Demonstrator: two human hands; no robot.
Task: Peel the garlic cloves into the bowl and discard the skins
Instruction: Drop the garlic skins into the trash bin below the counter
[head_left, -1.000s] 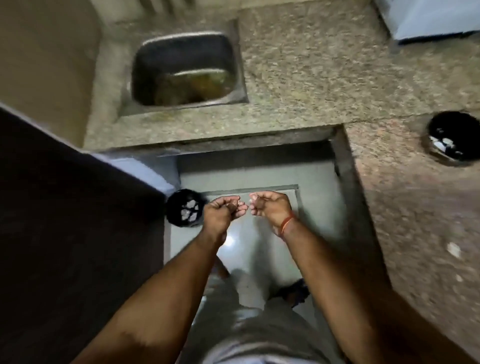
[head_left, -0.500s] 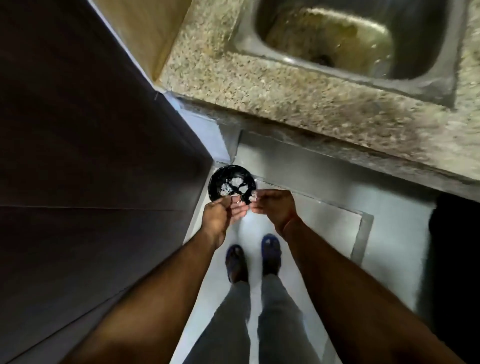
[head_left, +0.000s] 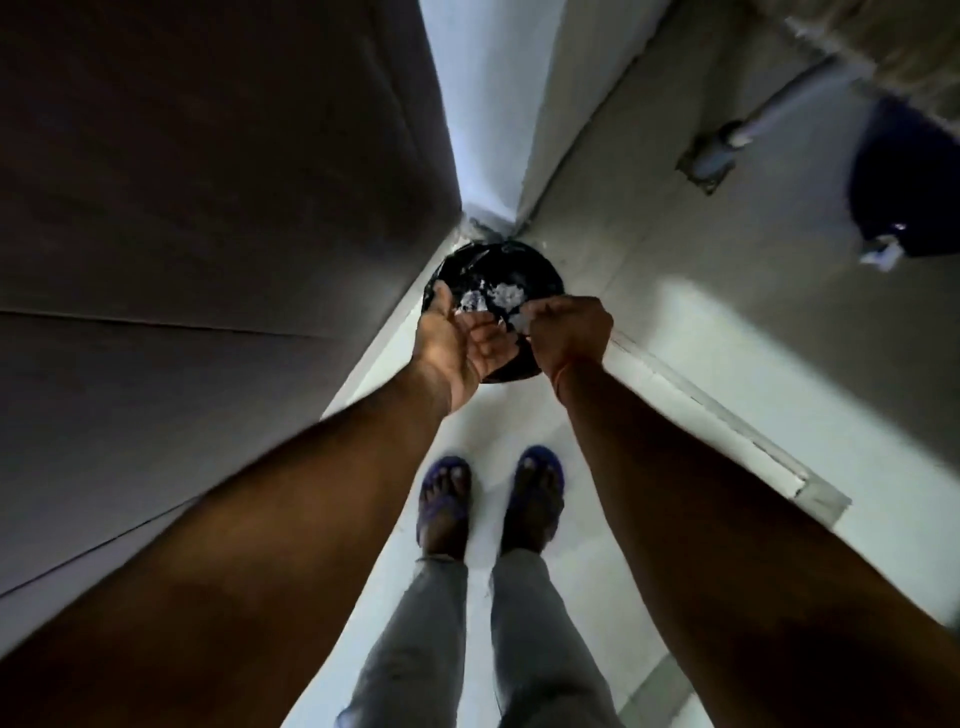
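A black-lined bin (head_left: 540, 273) stands on the floor in the corner, with white garlic skins (head_left: 498, 297) lying inside. Both hands hover just above its near rim. My left hand (head_left: 460, 343) is turned palm up with the fingers loosely spread, and nothing clear lies in it. My right hand (head_left: 569, 327) is curled, knuckles up, pinching a small pale scrap of skin (head_left: 519, 323) at its fingertips next to the left fingers. The bowl and the garlic cloves are out of view.
A dark cabinet side (head_left: 208, 260) fills the left. Pale floor tiles (head_left: 701, 322) run to the right, where a dark blue container (head_left: 909, 192) and a drain pipe (head_left: 727, 140) sit under the counter. My feet in blue sandals (head_left: 493, 499) stand behind the bin.
The view has tilted down from the counter and sink to the floor bin. Both hands have come over the bin, and my left hand has turned palm up and spread its fingers.
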